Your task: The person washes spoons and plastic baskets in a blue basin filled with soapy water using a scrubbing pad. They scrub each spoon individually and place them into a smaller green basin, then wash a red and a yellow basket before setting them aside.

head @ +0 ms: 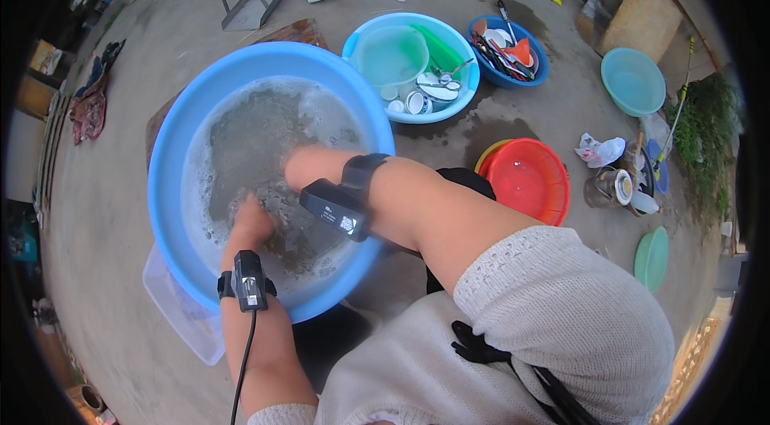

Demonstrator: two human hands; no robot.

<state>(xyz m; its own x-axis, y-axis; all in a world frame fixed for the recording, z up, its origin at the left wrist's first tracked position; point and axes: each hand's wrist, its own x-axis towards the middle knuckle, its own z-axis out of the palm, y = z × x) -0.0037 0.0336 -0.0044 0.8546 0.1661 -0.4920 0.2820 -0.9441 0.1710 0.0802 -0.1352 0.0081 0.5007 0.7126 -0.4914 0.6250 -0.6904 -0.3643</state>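
A large blue plastic basin [171,208] holds grey, sudsy water, with foam along its wall. My left hand [254,219] dips into the water near the basin's lower middle; its back and part of the fingers show, the fingertips are under water. My right hand enters the water near the middle, and only the wrist [304,166] shows above the surface; the hand itself is hidden in the murky water. Whether either hand holds something cannot be seen. Each forearm wears a strapped black device. Something dark lies below the surface, too unclear to name.
Beyond the basin, a light blue tub [415,118] holds bowls, cups and spoons; a smaller blue basin [508,83] holds utensils. A red basin [529,178] stands at the right. A clear plastic bin [180,311] sits at lower left. A metal dustpan [249,11] stands beyond the rim.
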